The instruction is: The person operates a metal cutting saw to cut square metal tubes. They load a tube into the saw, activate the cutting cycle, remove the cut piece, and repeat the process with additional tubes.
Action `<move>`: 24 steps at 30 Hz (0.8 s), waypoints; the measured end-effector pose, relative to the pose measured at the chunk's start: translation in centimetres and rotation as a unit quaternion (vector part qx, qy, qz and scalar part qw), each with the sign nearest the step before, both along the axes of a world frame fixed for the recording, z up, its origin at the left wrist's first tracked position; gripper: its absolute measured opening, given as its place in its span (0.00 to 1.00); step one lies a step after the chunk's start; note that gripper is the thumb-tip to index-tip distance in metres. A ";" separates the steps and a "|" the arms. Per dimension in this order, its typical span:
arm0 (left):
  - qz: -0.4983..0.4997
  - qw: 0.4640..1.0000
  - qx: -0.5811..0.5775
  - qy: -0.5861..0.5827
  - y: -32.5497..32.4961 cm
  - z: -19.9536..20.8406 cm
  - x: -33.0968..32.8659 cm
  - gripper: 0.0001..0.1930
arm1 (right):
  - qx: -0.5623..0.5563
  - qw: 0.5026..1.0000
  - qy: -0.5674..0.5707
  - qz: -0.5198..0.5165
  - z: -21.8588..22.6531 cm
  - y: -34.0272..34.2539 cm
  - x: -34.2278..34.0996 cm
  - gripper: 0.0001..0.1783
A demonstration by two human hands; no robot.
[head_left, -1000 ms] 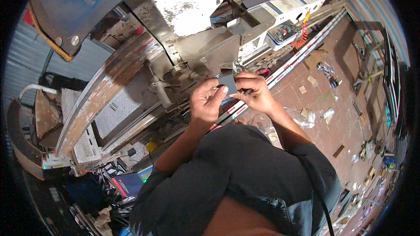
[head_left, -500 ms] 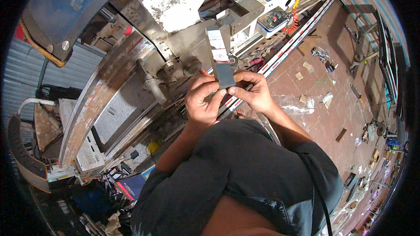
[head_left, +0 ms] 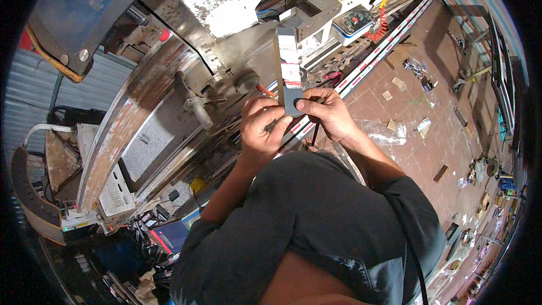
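A long grey rectangular bar [head_left: 293, 101], its far part covered with white and red printed film, points away from me over the machine bed. My left hand [head_left: 262, 126] is closed around the near end of the bar from the left, with thumb and fingers pinching it. My right hand [head_left: 332, 114] is closed at the right side of the near end. Its thumb presses a small dark thing [head_left: 298, 103] against the bar's face. A thin dark strip hangs below the right fingers. What kind of thing it is, I cannot make out.
Ahead stands a saw-like machine with a blue-grey housing [head_left: 90, 17] and a metal clamp [head_left: 196, 107]. A control box [head_left: 355, 22] with a coiled red cord [head_left: 381, 22] sits at the upper right. The tiled floor [head_left: 418, 152] on the right has scraps and plastic film.
The bar has shifted slightly right and turned, showing more of its labelled face. My right thumb has moved up onto its face, and a dark thing now shows in the right hand.
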State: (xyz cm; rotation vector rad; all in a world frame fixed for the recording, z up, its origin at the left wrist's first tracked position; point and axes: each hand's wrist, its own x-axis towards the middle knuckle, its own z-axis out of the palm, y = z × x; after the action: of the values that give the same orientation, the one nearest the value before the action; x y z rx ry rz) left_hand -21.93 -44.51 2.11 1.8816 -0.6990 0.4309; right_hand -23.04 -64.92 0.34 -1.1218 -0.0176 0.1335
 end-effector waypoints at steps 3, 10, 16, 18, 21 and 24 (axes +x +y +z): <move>0.002 0.998 -0.010 0.062 0.0 -0.9 -0.1 0.06 | -0.020 0.999 0.027 0.025 -0.5 -0.7 0.7 0.09; -0.100 0.883 -0.253 0.382 0.0 -2.1 -0.3 0.09 | -0.060 0.993 0.078 0.062 -1.4 -1.0 1.8 0.17; -0.126 0.783 -0.346 0.502 1.7 -2.9 0.5 0.18 | -0.261 0.953 -0.151 -0.035 0.6 -2.1 0.8 0.32; -0.140 0.752 -0.385 0.516 1.6 -2.2 0.8 0.19 | -0.454 0.828 -0.315 -0.089 2.6 -2.7 1.0 0.39; -0.210 0.702 -0.431 0.527 2.5 -4.3 1.1 0.18 | -0.498 0.814 -0.294 -0.052 3.6 -3.1 0.8 0.43; -0.247 0.663 -0.465 0.533 2.6 -5.2 1.2 0.17 | -0.501 0.810 -0.304 -0.036 3.2 -3.2 0.9 0.39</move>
State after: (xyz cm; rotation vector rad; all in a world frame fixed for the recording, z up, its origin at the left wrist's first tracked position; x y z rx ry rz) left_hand -20.71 -41.92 -3.10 0.6242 -0.0558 -0.6006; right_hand -22.12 -68.08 3.51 -2.1902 -0.5348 -0.3420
